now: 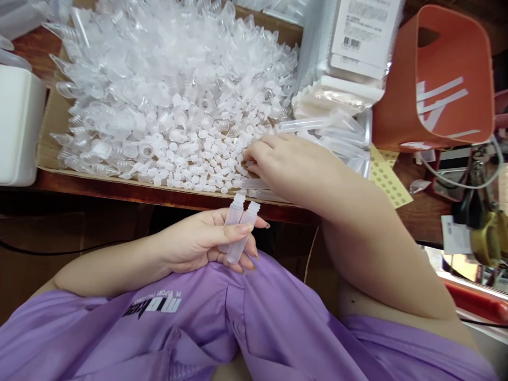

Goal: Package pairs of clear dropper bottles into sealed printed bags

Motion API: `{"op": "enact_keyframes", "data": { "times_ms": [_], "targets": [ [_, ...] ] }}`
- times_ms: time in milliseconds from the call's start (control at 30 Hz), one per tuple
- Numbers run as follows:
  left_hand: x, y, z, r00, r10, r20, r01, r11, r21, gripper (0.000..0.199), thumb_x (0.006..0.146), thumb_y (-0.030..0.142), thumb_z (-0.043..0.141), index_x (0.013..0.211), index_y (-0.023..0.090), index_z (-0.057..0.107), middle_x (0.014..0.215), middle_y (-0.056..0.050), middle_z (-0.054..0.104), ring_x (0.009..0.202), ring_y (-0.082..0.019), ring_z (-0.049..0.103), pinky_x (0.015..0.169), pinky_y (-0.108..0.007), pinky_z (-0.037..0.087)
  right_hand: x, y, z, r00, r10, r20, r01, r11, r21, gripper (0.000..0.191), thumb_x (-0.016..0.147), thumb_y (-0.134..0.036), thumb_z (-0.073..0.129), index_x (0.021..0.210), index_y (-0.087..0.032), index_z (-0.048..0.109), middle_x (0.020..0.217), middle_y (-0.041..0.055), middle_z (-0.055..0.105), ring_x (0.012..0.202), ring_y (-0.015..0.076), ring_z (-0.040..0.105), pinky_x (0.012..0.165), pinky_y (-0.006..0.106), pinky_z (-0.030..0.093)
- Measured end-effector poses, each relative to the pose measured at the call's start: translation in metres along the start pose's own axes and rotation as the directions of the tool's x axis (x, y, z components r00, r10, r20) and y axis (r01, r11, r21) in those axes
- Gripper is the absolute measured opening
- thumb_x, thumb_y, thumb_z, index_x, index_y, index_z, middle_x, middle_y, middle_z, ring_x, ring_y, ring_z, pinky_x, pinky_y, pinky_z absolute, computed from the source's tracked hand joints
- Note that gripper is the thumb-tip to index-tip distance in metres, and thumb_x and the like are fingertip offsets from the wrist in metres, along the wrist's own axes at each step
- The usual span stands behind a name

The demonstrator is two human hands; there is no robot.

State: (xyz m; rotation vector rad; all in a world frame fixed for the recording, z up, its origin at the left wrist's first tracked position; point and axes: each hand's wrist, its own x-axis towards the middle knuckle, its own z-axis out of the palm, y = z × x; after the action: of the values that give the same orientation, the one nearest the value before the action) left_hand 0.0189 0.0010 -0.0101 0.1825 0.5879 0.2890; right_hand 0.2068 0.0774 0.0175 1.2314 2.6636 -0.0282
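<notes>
Two small translucent plastic bottles [240,233] with threaded necks are pinched between the thumb and fingers of my left hand [210,233], held above my lap with their necks up. My right hand [293,159] reaches into the front right of a shallow cardboard box [51,140], its fingertips closed among small white plastic stoppers [214,161]. Whatever those fingertips grip is hidden. Clear pointed caps [166,63] with ribbed ends are heaped behind the stoppers. More clear plastic tubes [341,132] lie beside and beneath my right hand.
At the left stands a white plastic container [19,124]. Behind my right hand are stacked clear packages with a printed label [365,32]. An orange bin [397,95], a yellow sticker sheet [391,180] and scissors [468,201] are at the right.
</notes>
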Motion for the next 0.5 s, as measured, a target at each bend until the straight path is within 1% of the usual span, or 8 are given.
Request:
{"op": "enact_keyframes", "data": {
  "times_ms": [67, 133, 233, 267, 333, 400, 433, 500],
  "targets": [
    [0.000, 0.000, 0.000, 1.000, -0.001, 0.008, 0.002, 1.000, -0.009, 0.027, 0.078, 0.031, 0.078, 0.101, 0.018, 0.073, 0.074, -0.003, 0.072, 0.067, -0.014, 0.072, 0.064, -0.021, 0.058, -0.001, 0.001, -0.002, 1.000, -0.014, 0.016, 0.014, 1.000, 0.023, 0.021, 0.088, -0.007, 0.044, 0.096, -0.009, 0.063, 0.091, 0.0150, 0.067, 0.086, 0.0260, 0.062, 0.073, 0.036, 0.045],
    [0.000, 0.000, -0.001, 1.000, 0.001, 0.019, -0.001, 1.000, -0.012, 0.026, 0.079, 0.030, 0.078, 0.102, 0.019, 0.073, 0.075, -0.003, 0.073, 0.068, -0.014, 0.073, 0.065, -0.021, 0.058, -0.006, 0.003, -0.005, 0.999, -0.034, -0.022, 0.036, 0.995, 0.090, 0.024, 0.091, -0.010, 0.038, 0.098, -0.008, 0.062, 0.093, 0.0158, 0.065, 0.088, 0.0258, 0.060, 0.074, 0.037, 0.045],
    [0.001, 0.001, -0.001, 1.000, 0.004, 0.013, -0.004, 1.000, -0.002, 0.027, 0.079, 0.030, 0.078, 0.102, 0.018, 0.073, 0.075, -0.004, 0.072, 0.069, -0.014, 0.072, 0.063, -0.019, 0.056, -0.018, 0.011, -0.015, 0.993, -0.034, -0.115, 0.070, 0.946, 0.317, 0.025, 0.095, -0.022, 0.038, 0.100, -0.012, 0.060, 0.092, 0.0099, 0.064, 0.082, 0.0201, 0.060, 0.069, 0.032, 0.045],
    [0.001, 0.001, -0.001, 1.000, 0.002, 0.010, -0.002, 1.000, 0.004, 0.027, 0.079, 0.030, 0.077, 0.102, 0.018, 0.073, 0.074, -0.004, 0.072, 0.067, -0.013, 0.072, 0.061, -0.019, 0.056, -0.021, 0.014, -0.020, 0.994, -0.056, -0.096, 0.090, 0.910, 0.405, 0.024, 0.096, -0.025, 0.040, 0.099, -0.014, 0.060, 0.090, 0.0071, 0.065, 0.078, 0.0177, 0.060, 0.066, 0.029, 0.045],
    [0.001, 0.002, -0.001, 1.000, -0.012, 0.021, 0.011, 1.000, 0.018, 0.028, 0.079, 0.031, 0.077, 0.102, 0.016, 0.072, 0.071, -0.003, 0.070, 0.061, -0.012, 0.068, 0.059, -0.020, 0.055, -0.028, 0.020, -0.031, 0.984, -0.178, 0.006, 0.144, 0.816, 0.560, 0.023, 0.095, -0.030, 0.044, 0.097, -0.017, 0.063, 0.086, 0.0032, 0.067, 0.074, 0.0142, 0.061, 0.063, 0.026, 0.044],
    [0.002, 0.002, 0.000, 0.999, -0.031, 0.044, 0.029, 0.999, 0.041, 0.031, 0.079, 0.033, 0.077, 0.103, 0.014, 0.071, 0.068, -0.002, 0.068, 0.055, -0.010, 0.065, 0.056, -0.020, 0.055, -0.032, 0.025, -0.040, 0.939, -0.333, 0.087, 0.190, 0.712, 0.676, 0.024, 0.095, -0.031, 0.048, 0.098, -0.018, 0.067, 0.088, 0.0025, 0.070, 0.077, 0.0133, 0.063, 0.066, 0.025, 0.045],
    [0.003, 0.002, 0.000, 0.998, -0.038, 0.054, 0.036, 0.998, 0.052, 0.033, 0.079, 0.034, 0.077, 0.104, 0.014, 0.071, 0.067, -0.001, 0.067, 0.054, -0.009, 0.063, 0.055, -0.019, 0.053, -0.033, 0.028, -0.043, 0.919, -0.383, 0.097, 0.204, 0.669, 0.714, 0.024, 0.096, -0.030, 0.048, 0.100, -0.018, 0.069, 0.092, 0.0029, 0.071, 0.081, 0.0133, 0.065, 0.069, 0.025, 0.046],
    [0.003, 0.002, 0.000, 0.997, -0.048, 0.066, 0.043, 0.996, 0.075, 0.036, 0.079, 0.035, 0.077, 0.106, 0.013, 0.070, 0.067, -0.001, 0.065, 0.053, -0.008, 0.061, 0.051, -0.018, 0.051, -0.034, 0.031, -0.046, 0.902, -0.420, 0.100, 0.205, 0.620, 0.758, 0.026, 0.096, -0.027, 0.048, 0.105, -0.018, 0.070, 0.099, 0.0037, 0.073, 0.087, 0.0126, 0.066, 0.074, 0.023, 0.047]
  ]
}}
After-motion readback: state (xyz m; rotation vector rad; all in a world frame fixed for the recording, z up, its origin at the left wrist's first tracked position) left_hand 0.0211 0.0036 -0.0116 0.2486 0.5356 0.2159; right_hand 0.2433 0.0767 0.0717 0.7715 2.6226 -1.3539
